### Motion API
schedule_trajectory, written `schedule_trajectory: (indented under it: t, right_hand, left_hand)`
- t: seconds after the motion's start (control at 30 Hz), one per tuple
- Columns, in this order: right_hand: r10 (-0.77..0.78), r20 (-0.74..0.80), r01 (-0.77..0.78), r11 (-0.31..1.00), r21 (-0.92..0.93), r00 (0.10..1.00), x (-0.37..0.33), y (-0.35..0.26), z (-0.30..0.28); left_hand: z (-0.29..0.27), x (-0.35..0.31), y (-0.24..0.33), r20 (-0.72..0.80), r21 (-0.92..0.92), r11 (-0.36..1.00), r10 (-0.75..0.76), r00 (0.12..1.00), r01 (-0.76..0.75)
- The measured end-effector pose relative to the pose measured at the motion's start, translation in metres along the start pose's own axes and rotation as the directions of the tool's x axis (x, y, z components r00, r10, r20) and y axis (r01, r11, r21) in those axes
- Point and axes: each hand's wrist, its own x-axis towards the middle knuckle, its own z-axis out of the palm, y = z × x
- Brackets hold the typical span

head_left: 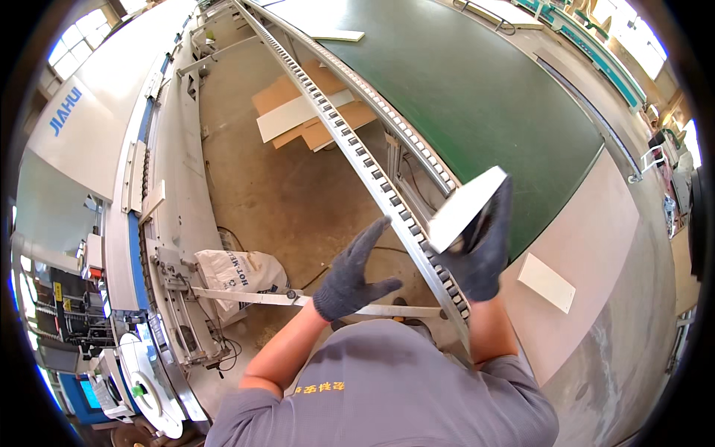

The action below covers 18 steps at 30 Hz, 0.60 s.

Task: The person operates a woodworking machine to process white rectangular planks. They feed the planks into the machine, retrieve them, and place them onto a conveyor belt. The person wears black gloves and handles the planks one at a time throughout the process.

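Observation:
My right hand (480, 261), in a dark grey work glove, is closed around a small white rectangular board (468, 208). The board is tilted above the near end of the roller rail and the green belt (551, 141). My left hand (356, 276), gloved the same way, holds nothing; its fingers and thumb are spread apart. It is just left of the metal roller rail (365, 160), over the gap above the floor. A second white board piece (547, 283) lies to the right of my right hand on a pale panel (588, 216).
On the left runs a long machine (171, 149) with a blue-edged track. A white printed sack (238, 276) stands on the floor by it, behind a metal crossbar (313, 300). Brown and white panels (298, 115) lie under the rail. Another white board (339, 35) rests on the belt's far end.

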Motion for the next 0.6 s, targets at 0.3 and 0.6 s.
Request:
schedule_trajectory:
  t: [0.3,0.6]
  right_hand:
    - [0.09,0.479,-0.118,0.993,0.028,0.873,-0.061,-0.004,0.104]
    - [0.11,0.676,-0.062,0.994,-0.095,0.728,-0.09,0.004,0.145]
  left_hand:
    - [-0.044,-0.085,0.009,-0.477,-0.187,0.965,-0.252,0.842,0.183]
    - [-0.056,-0.17,0.024,-0.669,-0.071,0.92,-0.331,0.665,0.386]
